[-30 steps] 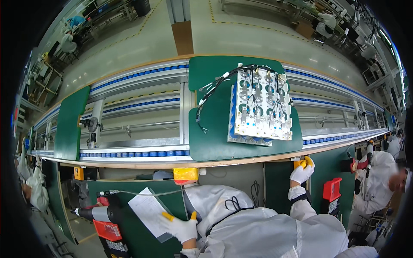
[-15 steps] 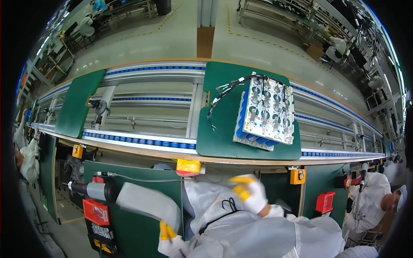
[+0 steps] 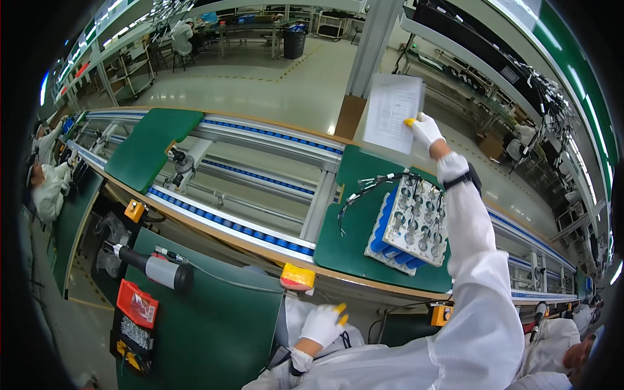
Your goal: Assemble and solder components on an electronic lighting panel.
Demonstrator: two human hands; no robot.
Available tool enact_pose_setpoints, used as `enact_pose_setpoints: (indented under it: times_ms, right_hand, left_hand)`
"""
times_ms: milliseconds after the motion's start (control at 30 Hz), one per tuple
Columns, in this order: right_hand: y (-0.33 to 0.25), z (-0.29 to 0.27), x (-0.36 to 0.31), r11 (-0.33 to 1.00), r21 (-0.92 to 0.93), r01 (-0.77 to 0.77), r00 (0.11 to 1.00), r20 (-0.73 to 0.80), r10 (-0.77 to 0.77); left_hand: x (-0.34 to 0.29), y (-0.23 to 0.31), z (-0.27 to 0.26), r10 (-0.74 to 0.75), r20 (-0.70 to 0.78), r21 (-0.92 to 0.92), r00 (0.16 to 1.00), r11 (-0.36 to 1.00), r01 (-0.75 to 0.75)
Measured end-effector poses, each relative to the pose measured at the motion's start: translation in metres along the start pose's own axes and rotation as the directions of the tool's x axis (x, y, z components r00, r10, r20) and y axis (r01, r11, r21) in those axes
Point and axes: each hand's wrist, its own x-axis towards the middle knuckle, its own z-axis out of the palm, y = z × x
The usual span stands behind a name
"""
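Observation:
My right hand (image 3: 427,132), in a white glove with yellow fingertips, reaches far out over the conveyor. It pinches the right edge of a white printed sheet of paper (image 3: 390,110), which stands upright beside the grey post. My left hand (image 3: 323,325), gloved the same way, is low in front of my body, with fingers apart and nothing visible in it. Under my right forearm, a block of blue cylindrical cells (image 3: 416,224) with a white, metal-tabbed face sits tilted on a green board (image 3: 351,250). A black wire harness (image 3: 374,182) trails from its top edge; my sleeve covers part of its right side.
A second green board (image 3: 149,146) lies on the roller conveyor (image 3: 227,224) to the left. On the near green bench are a grey-and-black power tool (image 3: 159,270), a red bin (image 3: 136,304) and screws (image 3: 135,333). A yellow-and-red block (image 3: 298,277) sits at the conveyor edge.
My right hand has gone from near my body out to the sheet. My left hand has moved up and right, in front of my body. The view has turned and shifted.

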Motion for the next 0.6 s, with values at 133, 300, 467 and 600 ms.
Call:
enact_pose_setpoints:
  times_ms: [133, 300, 467, 600]
  right_hand:
    - [0.034, 0.017, 0.037, 0.875, -0.484, 0.017, 0.989, 0.139, 0.057]
    - [0.005, 0.075, 0.039, 0.59, -0.791, 0.162, 0.979, 0.205, 0.006]
    - [0.025, 0.134, 0.033, 0.48, -0.772, 0.416, 0.772, 0.579, 0.261]
    - [0.061, 0.143, 0.041, 0.605, -0.722, 0.337, 0.689, 0.627, 0.364]
  left_hand:
    - [-0.021, -0.067, 0.036, 0.025, 0.151, -0.113, 0.988, 0.994, -0.008]
    - [-0.016, -0.09, 0.051, -0.11, 0.138, -0.132, 0.984, 0.983, 0.129]
    - [-0.005, -0.078, 0.034, -0.107, 0.238, -0.043, 0.965, 0.992, 0.12]
    - [0.007, -0.082, 0.04, -0.042, 0.183, -0.092, 0.982, 0.994, 0.059]
